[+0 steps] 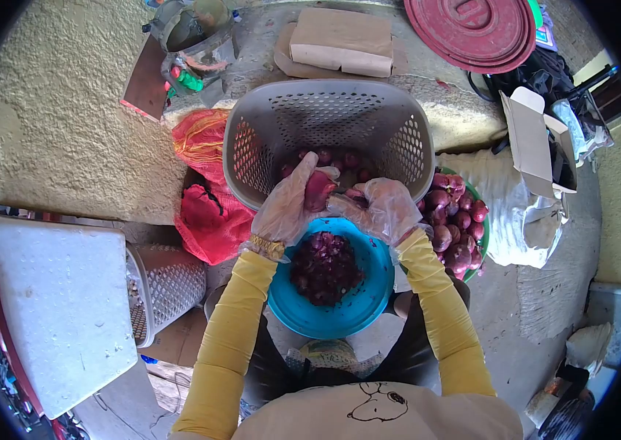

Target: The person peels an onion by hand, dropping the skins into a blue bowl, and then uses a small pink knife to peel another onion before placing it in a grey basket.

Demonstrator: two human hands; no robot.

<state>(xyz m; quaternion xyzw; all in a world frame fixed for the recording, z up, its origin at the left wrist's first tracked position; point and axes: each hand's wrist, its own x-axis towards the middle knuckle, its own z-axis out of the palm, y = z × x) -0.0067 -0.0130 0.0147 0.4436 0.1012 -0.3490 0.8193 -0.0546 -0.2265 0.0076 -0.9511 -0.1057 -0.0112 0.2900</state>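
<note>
Evidently the work is partway along, judging from how the onions are shared out. Largest of the things about the person is the grey perforated basket (329, 110), standing upright just beyond the hands, with a loose scatter of reddish onions (351, 159) low inside it. A red mesh sack (211, 235) slumps beside the basket on the person's left; what it contains cannot be made out.

Nearer the body, between the knees, sits the blue basin (378, 293), with a broad heap of dark purple pieces (325, 271) in its middle (chopped flesh or stripped skin, the view does not settle which). That heap suggests a fair amount has been handled. Against it stands the green-rimmed container (486, 229) on the person's right, piled with whole-looking red onions (458, 257), so plenty seems left to deal with, though how the basket's onions count is unclear.

Both hands wear clear plastic gloves and meet over the basket's near edge, above the basin. The left hand (287, 204) has its fingers partly curled and closed on a red onion (318, 192), the largest item held. Close beside it, the right hand (389, 207) has its fingers bent inward, pinching a smaller dark red piece (356, 196); whether a blade is in there too cannot be told.
</note>
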